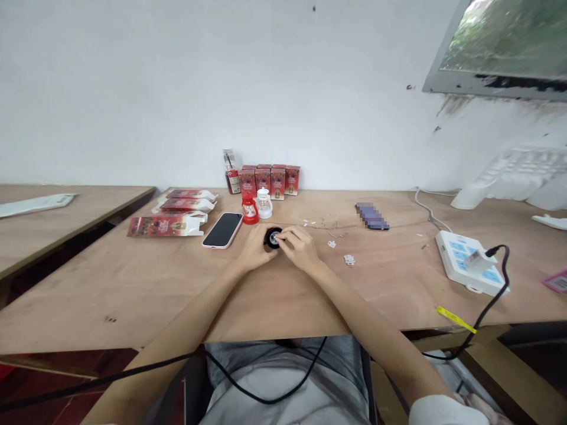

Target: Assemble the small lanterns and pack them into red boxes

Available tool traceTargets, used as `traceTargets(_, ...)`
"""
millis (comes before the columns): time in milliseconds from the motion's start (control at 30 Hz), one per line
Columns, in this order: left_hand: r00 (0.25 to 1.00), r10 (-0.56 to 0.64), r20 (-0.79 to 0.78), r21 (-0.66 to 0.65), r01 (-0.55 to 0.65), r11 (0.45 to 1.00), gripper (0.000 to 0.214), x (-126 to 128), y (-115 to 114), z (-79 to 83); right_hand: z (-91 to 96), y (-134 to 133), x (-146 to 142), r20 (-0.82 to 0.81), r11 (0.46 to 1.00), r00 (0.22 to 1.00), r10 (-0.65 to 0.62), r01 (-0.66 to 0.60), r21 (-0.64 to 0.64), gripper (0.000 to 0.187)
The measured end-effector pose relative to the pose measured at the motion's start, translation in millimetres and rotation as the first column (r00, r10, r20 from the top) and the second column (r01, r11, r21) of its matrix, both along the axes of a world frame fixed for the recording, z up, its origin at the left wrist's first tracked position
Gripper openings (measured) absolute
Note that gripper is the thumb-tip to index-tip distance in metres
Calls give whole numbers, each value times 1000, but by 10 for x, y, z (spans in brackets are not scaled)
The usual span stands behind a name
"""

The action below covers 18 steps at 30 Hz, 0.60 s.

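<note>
My left hand (256,248) is wrapped round a small black lantern (269,238), whose round end with a paler centre faces up toward me. The fingertips of my right hand (300,246) are pinched together at that centre; whatever they hold is too small to make out. Just behind my hands stand a red mini lantern (250,210) and a white mini lantern (264,204), side by side and upright. To the right of my right hand lie small white pieces (349,260) and several thin bent wires (330,226).
A phone (222,231) lies left of my hands, beside flattened red cartons (166,225). Red boxes (277,183) and a bottle (233,179) stand by the wall. Rightward are a dark pixelated slab (372,216), a white power strip (460,260) with a black cable, and white plastic (514,177).
</note>
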<state>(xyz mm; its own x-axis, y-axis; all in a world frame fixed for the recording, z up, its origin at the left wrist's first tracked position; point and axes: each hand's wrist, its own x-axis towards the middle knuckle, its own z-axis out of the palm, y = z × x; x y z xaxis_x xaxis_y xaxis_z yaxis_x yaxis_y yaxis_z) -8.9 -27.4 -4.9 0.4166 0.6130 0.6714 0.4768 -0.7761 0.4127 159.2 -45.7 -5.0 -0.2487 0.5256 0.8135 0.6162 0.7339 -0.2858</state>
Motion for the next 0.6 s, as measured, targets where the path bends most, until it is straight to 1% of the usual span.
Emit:
traceTargets(100,1000,-11,1,-4,11,1000,49,3,-12,17,-22,20,7,133,980,987,-92,66,187,19)
traceTargets(200,1000,-26,-4,-5,26,1000,50,2,-17,26,-25,38,24,180,953,969,-167,112,282,19)
traceTargets(300,999,-31,-10,-7,31,1000,52,0,-13,22,-21,48,42,187,946,962,-197,137,293,18)
traceTargets(467,1000,-25,-17,-17,25,1000,53,1,-11,17,-20,52,43,218,959,956,-198,142,245,17)
traceTargets(600,999,-34,-28,-29,33,999,54,7,-21,28,-22,51,41,226,959,952,-204,148,243,17)
